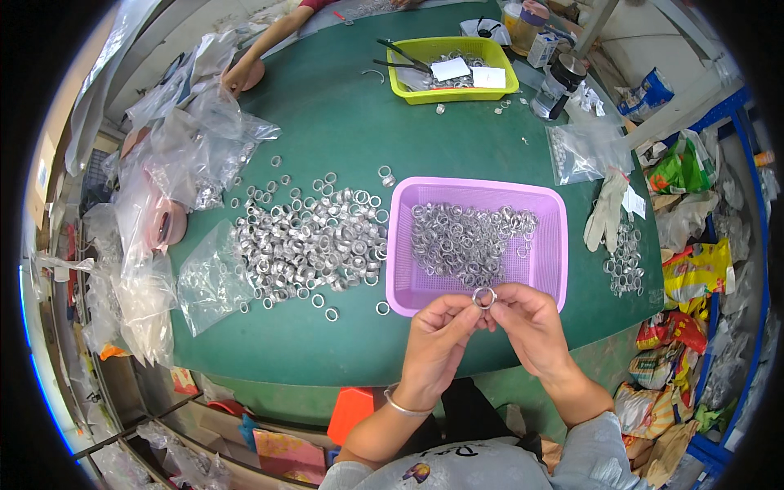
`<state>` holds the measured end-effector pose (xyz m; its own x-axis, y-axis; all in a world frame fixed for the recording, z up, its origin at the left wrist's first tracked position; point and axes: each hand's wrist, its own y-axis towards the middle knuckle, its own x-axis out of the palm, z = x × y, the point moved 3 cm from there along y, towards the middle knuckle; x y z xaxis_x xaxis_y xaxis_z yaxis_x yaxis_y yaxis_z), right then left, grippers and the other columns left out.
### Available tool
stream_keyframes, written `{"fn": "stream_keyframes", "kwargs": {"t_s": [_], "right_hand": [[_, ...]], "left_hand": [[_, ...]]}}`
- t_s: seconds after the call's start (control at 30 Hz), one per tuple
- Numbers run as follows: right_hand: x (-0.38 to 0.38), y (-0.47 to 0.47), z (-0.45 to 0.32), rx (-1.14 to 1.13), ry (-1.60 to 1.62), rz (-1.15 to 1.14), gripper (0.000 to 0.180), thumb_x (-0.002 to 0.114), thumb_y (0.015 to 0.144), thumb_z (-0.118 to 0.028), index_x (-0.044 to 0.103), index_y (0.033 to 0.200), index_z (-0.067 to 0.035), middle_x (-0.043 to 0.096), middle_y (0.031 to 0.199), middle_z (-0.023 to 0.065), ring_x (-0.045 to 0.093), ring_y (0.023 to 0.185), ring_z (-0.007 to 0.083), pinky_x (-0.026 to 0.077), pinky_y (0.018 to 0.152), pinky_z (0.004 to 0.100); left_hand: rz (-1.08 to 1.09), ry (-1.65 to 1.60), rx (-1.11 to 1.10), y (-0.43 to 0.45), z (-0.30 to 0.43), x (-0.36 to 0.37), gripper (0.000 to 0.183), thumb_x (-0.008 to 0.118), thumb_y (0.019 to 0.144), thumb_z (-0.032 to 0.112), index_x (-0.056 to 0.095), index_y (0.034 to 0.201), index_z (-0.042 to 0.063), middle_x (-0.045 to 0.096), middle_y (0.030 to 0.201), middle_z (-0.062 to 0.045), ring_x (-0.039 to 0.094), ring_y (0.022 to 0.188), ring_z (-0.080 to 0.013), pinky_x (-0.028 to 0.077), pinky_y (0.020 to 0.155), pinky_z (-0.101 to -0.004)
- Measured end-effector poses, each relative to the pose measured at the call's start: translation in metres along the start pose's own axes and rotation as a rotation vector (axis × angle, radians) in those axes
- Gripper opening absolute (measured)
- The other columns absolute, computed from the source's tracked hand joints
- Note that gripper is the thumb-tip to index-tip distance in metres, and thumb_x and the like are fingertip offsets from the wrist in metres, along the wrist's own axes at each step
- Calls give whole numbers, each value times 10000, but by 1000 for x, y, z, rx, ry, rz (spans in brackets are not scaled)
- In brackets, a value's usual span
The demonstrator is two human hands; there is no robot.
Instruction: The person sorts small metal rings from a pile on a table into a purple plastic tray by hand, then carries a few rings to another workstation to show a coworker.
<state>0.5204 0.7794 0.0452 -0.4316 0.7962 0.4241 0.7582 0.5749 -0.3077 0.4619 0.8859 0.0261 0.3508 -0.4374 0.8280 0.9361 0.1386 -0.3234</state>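
Between the fingertips of my left hand (444, 331) and my right hand (530, 324) is one metal ring (484, 298), gripped from both sides with its opening facing up. Both hands are over the near rim of a purple plastic basket (478, 185). Inside that basket lies a heap of grey metal rings (459, 239). Left of the basket, a larger pile of shiny metal rings (312, 245) is spread on the green tabletop (324, 135), with some loose rings around it.
Clear plastic bags (211, 275) cover the table's left side. A yellow-green basket (453, 95) with rings, paper slips and a black-handled tool stands at the back. On the right lie a glove (606, 211), more rings (625, 263) and a glass jug (557, 86). Another person's arm (275, 40) reaches in at upper left.
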Motion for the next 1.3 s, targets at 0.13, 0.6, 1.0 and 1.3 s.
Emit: {"fn": "stream_keyframes", "kwargs": {"t_s": [0.13, 0.6, 1.0, 1.3], "right_hand": [[3, 16, 5, 67, 101, -16, 131, 519, 836, -21, 578, 944, 24, 592, 871, 60, 538, 763, 107, 422, 668, 236], [61, 154, 28, 292, 152, -75, 70, 582, 801, -106, 578, 803, -36, 570, 716, 22, 528, 646, 108, 410, 588, 243], [105, 497, 58, 280, 459, 468, 86, 567, 767, -100, 530, 692, -81, 528, 622, -1, 476, 572, 142, 400, 563, 291], [128, 521, 67, 304, 371, 457, 89, 549, 782, -111, 517, 704, -82, 509, 648, -5, 467, 599, 125, 406, 602, 283]], "left_hand": [[6, -16, 27, 8, 5, -6, 101, 546, 844, 41, 575, 924, -15, 607, 874, -90, 571, 799, -152, 456, 750, -269], [448, 182, 399, 18, 76, -91, 275, 556, 838, 54, 478, 1088, -30, 563, 872, -40, 530, 755, -90, 443, 699, -228], [807, 968, 831, -25, 29, -191, 253, 605, 716, -89, 541, 943, 4, 508, 757, -57, 501, 608, -112, 425, 578, -223], [837, 993, 799, -20, 21, -208, 261, 612, 697, -95, 554, 933, -1, 510, 734, -66, 493, 590, -123, 412, 542, -222]]}}
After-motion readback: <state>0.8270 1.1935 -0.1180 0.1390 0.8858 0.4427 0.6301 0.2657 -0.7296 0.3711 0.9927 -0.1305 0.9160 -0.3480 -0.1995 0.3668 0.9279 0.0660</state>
